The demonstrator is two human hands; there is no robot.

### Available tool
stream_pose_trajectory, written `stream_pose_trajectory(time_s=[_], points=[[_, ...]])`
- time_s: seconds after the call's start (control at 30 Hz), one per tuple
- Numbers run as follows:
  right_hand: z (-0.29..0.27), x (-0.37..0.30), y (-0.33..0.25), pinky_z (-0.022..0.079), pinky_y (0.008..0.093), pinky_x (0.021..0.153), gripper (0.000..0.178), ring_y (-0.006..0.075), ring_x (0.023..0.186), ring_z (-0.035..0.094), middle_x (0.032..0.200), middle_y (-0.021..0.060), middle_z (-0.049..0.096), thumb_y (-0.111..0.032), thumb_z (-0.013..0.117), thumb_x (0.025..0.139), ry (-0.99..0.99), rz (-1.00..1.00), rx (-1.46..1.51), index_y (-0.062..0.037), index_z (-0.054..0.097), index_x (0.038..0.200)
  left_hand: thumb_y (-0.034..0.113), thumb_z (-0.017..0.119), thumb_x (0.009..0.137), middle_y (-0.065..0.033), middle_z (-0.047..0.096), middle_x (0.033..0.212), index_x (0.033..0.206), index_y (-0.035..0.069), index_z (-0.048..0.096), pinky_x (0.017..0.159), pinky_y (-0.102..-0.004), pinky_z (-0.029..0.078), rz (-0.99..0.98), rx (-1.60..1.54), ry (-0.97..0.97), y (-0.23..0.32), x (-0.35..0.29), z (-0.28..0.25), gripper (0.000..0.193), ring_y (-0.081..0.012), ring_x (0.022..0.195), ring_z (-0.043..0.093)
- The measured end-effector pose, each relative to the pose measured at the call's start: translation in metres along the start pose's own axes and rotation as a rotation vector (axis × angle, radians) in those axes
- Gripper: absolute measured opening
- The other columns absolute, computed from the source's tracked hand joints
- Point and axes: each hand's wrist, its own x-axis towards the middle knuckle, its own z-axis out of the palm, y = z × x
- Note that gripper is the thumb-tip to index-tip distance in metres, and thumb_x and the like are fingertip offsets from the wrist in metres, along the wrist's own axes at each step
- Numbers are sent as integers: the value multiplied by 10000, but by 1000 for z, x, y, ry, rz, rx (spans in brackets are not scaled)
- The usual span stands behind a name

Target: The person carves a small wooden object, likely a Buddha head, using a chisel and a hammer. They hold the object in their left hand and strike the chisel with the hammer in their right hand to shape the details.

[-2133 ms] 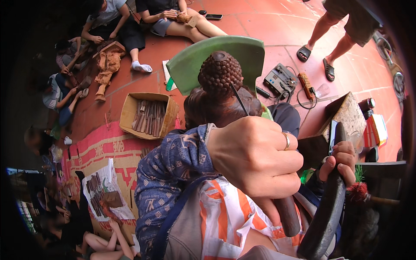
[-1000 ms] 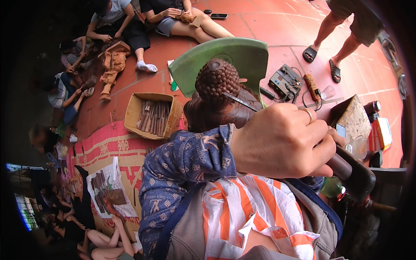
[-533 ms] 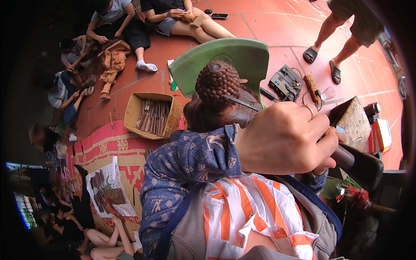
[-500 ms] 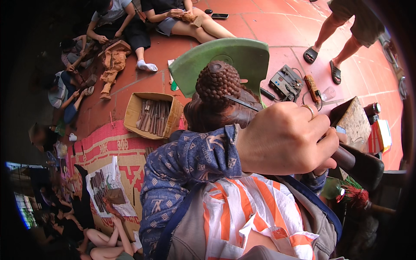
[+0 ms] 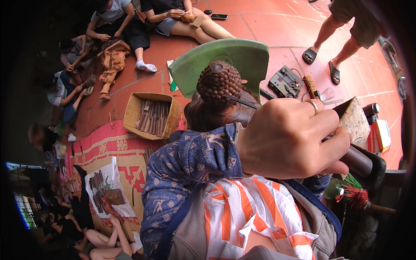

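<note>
My left hand [image 5: 290, 141], with a ring on one finger, reaches across from the left and is closed around a chisel. The chisel's thin dark blade [image 5: 241, 102] points left, and its tip meets the side of the curled hair on a dark brown carved wooden statue [image 5: 219, 86]. Beyond my fingers the round brown handle [image 5: 358, 160] sticks out to the right. A dark, rounded piece [image 5: 379, 168] lies just behind that handle; I cannot tell what it is. Of my right arm only a bit of blue sleeve [image 5: 320, 181] shows, the hand being hidden.
A green plastic chair [image 5: 186, 69] stands behind the statue. To the left are a cardboard box [image 5: 130, 123] of wooden-handled tools and a paper sheet [image 5: 121, 201] with more tools. A grey electrical device [image 5: 286, 82] and power strip [image 5: 310, 86] lie on the tiles. Several people sit around; one stands.
My left hand has shifted slightly right and down, and the chisel handle has moved with it. The blade tip is still at the statue's hair.
</note>
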Motion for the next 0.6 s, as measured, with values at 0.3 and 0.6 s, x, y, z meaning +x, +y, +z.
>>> stream_pose_trajectory(time_s=[0.3, 0.6], points=[[-9, 11, -10, 413, 302, 698, 410, 142, 708, 487, 791, 55, 518, -276, 734, 807, -2, -66, -124, -49, 461, 1010, 419, 675, 716, -26, 481, 669, 782, 89, 579, 475, -291, 444, -9, 3, 88, 0, 0, 3, 350, -167, 553, 561], [-15, 14, -14, 415, 302, 705, 325, 139, 713, 482, 797, 52, 523, -187, 706, 839, 19, -79, -189, -51, 463, 1006, 366, 676, 672, -16, 482, 672, 775, 84, 598, 472, -284, 419, 16, 4, 131, -3, 1, 4, 310, -156, 554, 540]])
